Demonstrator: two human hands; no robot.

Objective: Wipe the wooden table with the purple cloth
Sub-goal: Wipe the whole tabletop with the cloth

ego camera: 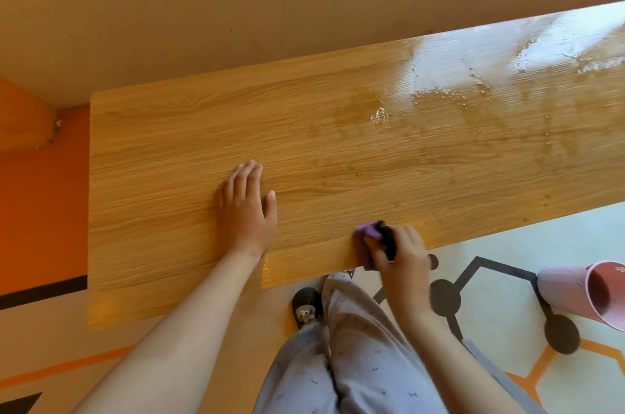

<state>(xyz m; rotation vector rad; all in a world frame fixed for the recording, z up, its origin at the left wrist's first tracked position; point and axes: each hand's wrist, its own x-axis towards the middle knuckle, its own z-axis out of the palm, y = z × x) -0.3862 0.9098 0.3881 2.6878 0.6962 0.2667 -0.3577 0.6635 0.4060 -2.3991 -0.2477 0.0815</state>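
The cloth [368,233] is being gripped by the right hand [400,258], its fingers curled round it, and is being held against the near edge of the table [169,143], right of centre. The left hand [248,207] is being laid flat on the table just left of the cloth, fingers straight and close together, thumb slightly apart. Droplets [439,95] are being shown on the table's far right part, and a pink bucket [581,292] on the floor at right.

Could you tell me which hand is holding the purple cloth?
The right hand grips the purple cloth; the left hand lies flat on the wooden table, holding nothing.
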